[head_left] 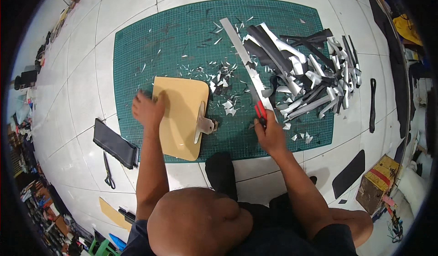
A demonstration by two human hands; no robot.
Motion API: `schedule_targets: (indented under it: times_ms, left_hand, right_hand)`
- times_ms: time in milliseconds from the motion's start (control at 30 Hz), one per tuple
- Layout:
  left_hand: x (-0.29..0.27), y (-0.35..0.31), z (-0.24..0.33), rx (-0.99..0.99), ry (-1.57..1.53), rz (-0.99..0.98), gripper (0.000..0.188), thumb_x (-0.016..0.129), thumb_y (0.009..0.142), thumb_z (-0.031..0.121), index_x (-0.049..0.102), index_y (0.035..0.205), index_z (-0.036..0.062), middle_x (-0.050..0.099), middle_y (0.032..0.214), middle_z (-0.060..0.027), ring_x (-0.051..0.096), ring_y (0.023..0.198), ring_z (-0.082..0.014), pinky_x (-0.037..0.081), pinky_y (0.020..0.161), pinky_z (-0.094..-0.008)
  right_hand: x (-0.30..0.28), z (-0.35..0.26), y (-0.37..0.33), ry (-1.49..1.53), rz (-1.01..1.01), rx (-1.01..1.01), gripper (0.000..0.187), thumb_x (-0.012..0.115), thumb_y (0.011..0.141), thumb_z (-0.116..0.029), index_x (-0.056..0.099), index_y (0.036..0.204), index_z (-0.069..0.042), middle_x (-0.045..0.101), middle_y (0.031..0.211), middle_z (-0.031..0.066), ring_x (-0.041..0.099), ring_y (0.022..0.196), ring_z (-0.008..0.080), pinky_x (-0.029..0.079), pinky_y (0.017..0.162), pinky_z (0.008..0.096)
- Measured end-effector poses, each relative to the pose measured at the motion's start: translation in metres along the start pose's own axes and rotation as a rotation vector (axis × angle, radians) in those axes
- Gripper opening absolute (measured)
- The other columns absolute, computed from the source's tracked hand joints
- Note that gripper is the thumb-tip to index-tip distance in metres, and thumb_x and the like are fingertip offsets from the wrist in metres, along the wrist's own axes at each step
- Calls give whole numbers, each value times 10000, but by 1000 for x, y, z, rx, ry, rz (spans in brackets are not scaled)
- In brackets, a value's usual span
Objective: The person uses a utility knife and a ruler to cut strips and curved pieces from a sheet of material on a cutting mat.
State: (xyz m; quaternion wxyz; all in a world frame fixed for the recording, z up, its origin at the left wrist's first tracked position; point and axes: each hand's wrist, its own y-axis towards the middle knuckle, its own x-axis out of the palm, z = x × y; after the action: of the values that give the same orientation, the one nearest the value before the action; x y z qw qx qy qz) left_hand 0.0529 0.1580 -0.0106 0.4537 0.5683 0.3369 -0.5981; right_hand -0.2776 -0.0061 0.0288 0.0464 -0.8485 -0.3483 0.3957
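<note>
My left hand [148, 110] is over the left edge of a tan clipboard [180, 114], fingers apart and holding nothing. Whether it touches the board I cannot tell. The clipboard has a metal clip [205, 124] on its right side and lies on a green cutting mat [155, 46]. In my right hand [272, 135] is a red-handled cutter knife [261, 111], its tip pointing away from me. A long metal ruler [239, 46] runs up the mat beside that hand. Small black and white scraps [222, 80] are scattered between the clipboard and the ruler.
Black and white strips [315, 80] are heaped on the mat's right side. Left of the mat lie a folded black piece [114, 142] and black-handled scissors [108, 176]. To the right are a black strap [372, 105], a black panel [349, 174] and a box [376, 183].
</note>
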Motion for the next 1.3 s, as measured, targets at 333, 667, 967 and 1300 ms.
schedule_targets:
  times_ms: [333, 667, 967, 1300]
  left_hand:
    - [2, -23, -45, -3, -117, -75, 509, 736, 789, 421, 613, 1162, 98, 553, 1180, -190, 514, 1114, -404, 418, 931, -510]
    - [-35, -26, 18, 574, -202, -469, 749, 792, 758, 333, 473, 1406, 134, 472, 1331, -238, 391, 1306, -440, 412, 1025, -511]
    - [-38, -13, 32, 650, -20, -568, 946, 907, 574, 340, 448, 1355, 66, 471, 1270, -238, 473, 1154, -434, 427, 998, -477]
    - [-36, -13, 43, 677, 47, -624, 991, 914, 567, 327, 408, 1375, 58, 449, 1270, -215, 421, 1194, -430, 402, 1011, -499]
  right_hand:
    - [73, -26, 75, 559, -334, -159, 322, 584, 954, -305, 447, 1068, -38, 605, 808, 160, 626, 706, 329, 468, 640, 459]
    - [37, 1, 40, -425, 248, -300, 317, 657, 840, -209, 515, 1055, -25, 622, 880, 145, 624, 836, 331, 423, 724, 454]
    - [30, -25, 30, -530, 461, -372, 421, 689, 849, -285, 551, 1148, -24, 594, 1001, 137, 594, 938, 313, 440, 806, 438]
    - [103, -52, -8, 93, -54, -235, 356, 681, 885, -280, 568, 1096, -15, 601, 990, 191, 603, 909, 337, 499, 791, 430]
